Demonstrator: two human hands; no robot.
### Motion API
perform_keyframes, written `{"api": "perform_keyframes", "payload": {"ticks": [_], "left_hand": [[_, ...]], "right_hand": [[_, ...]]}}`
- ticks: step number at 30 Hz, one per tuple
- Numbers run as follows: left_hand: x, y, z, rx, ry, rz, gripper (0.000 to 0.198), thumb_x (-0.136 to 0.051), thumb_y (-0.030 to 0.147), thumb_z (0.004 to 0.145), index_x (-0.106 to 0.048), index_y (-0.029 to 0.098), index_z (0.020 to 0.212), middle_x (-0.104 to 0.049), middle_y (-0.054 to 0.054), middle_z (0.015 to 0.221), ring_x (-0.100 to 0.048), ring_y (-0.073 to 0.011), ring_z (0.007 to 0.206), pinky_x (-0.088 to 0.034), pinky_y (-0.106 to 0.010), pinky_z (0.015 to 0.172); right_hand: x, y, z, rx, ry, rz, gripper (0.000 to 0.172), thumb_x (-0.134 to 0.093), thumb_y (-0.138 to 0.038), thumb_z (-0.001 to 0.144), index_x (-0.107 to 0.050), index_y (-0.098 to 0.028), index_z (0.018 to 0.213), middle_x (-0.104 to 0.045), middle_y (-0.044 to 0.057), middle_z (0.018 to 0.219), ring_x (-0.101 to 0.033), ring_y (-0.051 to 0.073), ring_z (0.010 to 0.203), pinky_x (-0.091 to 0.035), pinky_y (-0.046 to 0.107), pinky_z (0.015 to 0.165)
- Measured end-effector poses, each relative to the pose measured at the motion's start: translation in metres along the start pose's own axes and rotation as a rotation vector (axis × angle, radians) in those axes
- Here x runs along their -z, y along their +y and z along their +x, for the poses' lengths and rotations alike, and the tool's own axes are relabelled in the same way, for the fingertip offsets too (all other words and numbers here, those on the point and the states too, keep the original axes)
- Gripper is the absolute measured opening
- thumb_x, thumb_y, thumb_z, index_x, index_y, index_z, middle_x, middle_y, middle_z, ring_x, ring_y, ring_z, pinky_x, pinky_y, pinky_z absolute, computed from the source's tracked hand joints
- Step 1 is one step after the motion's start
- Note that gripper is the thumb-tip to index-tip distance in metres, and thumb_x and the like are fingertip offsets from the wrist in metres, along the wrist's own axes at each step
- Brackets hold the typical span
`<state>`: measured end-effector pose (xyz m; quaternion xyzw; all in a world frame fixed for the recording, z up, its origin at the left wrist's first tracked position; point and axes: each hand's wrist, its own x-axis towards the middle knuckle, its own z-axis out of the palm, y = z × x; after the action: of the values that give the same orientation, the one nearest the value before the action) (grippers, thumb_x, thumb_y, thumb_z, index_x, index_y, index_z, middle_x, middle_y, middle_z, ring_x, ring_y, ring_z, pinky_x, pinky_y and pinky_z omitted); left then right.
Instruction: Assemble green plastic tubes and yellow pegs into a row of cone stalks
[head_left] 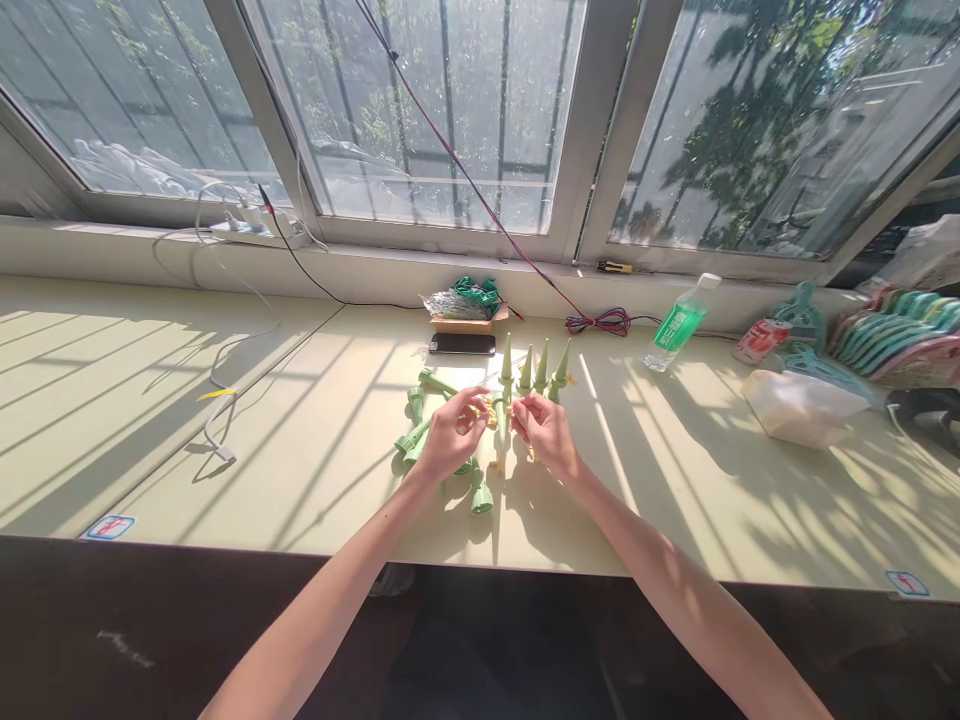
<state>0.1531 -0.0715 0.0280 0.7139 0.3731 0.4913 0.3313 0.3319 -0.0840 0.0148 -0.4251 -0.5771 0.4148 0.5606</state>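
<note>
Between my two hands, a green pointed piece (501,425) stands over small yellow parts. My left hand (456,430) is beside its left side, fingers curled; what they hold, if anything, is too small to tell. At the right, my right hand (541,428) has its fingertips pinched together near the same piece, on something I cannot make out. Several green cones (541,368) stand upright behind my right hand. Green flared pieces (481,495) lie loosely around my left hand, partly hidden by it.
Behind the hands lie a black phone (462,344) and a small cardboard box (469,324) with green material. To the right are a bottle (679,328), a can (761,341), a white bag (802,408) and hangers (900,335). A white cable (219,430) lies left. The table's front edge is near.
</note>
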Motion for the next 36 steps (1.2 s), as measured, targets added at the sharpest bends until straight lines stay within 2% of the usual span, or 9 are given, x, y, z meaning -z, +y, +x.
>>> {"api": "perform_keyframes", "payload": {"ticks": [3, 8, 16, 21, 28, 31, 36], "left_hand": [[0.003, 0.002, -0.001, -0.118, -0.073, 0.092, 0.037, -0.067, 0.025, 0.085, -0.065, 0.021, 0.121, -0.062, -0.003, 0.093, -0.050, -0.0094, 0.062, -0.046, -0.023, 0.057], [0.005, -0.001, 0.000, -0.224, -0.136, 0.175, 0.024, -0.068, 0.030, 0.090, -0.072, 0.024, 0.113, -0.062, -0.003, 0.093, -0.045, -0.0088, 0.059, -0.045, -0.024, 0.058], [0.003, -0.009, -0.001, -0.287, -0.139, 0.262, 0.016, -0.066, 0.034, 0.092, -0.074, 0.024, 0.101, -0.063, -0.002, 0.086, -0.047, -0.0086, 0.056, -0.044, -0.025, 0.059], [0.002, -0.011, -0.001, -0.318, -0.161, 0.291, 0.015, -0.066, 0.031, 0.093, -0.073, 0.022, 0.102, -0.066, -0.001, 0.085, -0.049, -0.0091, 0.057, -0.045, -0.024, 0.059], [0.002, -0.011, -0.002, -0.333, -0.169, 0.282, 0.011, -0.063, 0.024, 0.092, -0.072, 0.019, 0.097, -0.066, -0.001, 0.077, -0.052, -0.0088, 0.056, -0.044, -0.021, 0.054], [0.002, -0.012, -0.001, -0.309, -0.174, 0.263, 0.013, -0.063, 0.021, 0.090, -0.072, 0.019, 0.098, -0.067, -0.001, 0.078, -0.054, -0.0095, 0.057, -0.045, -0.021, 0.055], [0.003, -0.015, -0.001, -0.260, -0.190, 0.276, 0.011, -0.064, 0.022, 0.089, -0.074, 0.019, 0.094, -0.069, -0.002, 0.079, -0.056, -0.0105, 0.060, -0.046, -0.022, 0.057]], "right_hand": [[0.001, 0.000, 0.000, -0.024, -0.016, -0.029, 0.043, -0.058, -0.061, 0.089, -0.051, -0.021, 0.072, -0.055, -0.002, 0.057, -0.041, 0.010, 0.045, -0.033, 0.024, 0.043], [0.000, 0.001, -0.001, -0.053, -0.043, -0.025, 0.045, -0.061, -0.061, 0.087, -0.056, -0.019, 0.071, -0.054, -0.002, 0.055, -0.044, 0.010, 0.046, -0.034, 0.024, 0.043], [0.001, 0.001, -0.002, -0.034, -0.100, -0.136, 0.041, -0.058, -0.055, 0.090, -0.060, -0.018, 0.073, -0.055, -0.002, 0.054, -0.047, 0.012, 0.048, -0.037, 0.025, 0.048], [0.004, 0.000, -0.002, 0.025, -0.130, -0.241, 0.038, -0.054, -0.050, 0.092, -0.062, -0.018, 0.074, -0.055, -0.002, 0.053, -0.049, 0.012, 0.049, -0.038, 0.025, 0.051], [0.007, 0.002, 0.000, 0.008, -0.151, -0.302, 0.031, -0.058, -0.047, 0.090, -0.062, -0.017, 0.079, -0.061, 0.000, 0.058, -0.053, 0.013, 0.053, -0.040, 0.025, 0.054], [0.011, 0.003, 0.002, 0.035, -0.120, -0.389, 0.033, -0.055, -0.047, 0.091, -0.058, -0.019, 0.074, -0.055, -0.001, 0.056, -0.048, 0.013, 0.051, -0.036, 0.026, 0.052], [0.022, 0.006, 0.009, 0.097, -0.033, -0.547, 0.032, -0.052, -0.036, 0.093, -0.046, -0.022, 0.064, -0.035, -0.004, 0.051, -0.033, 0.012, 0.049, -0.028, 0.028, 0.051]]}}
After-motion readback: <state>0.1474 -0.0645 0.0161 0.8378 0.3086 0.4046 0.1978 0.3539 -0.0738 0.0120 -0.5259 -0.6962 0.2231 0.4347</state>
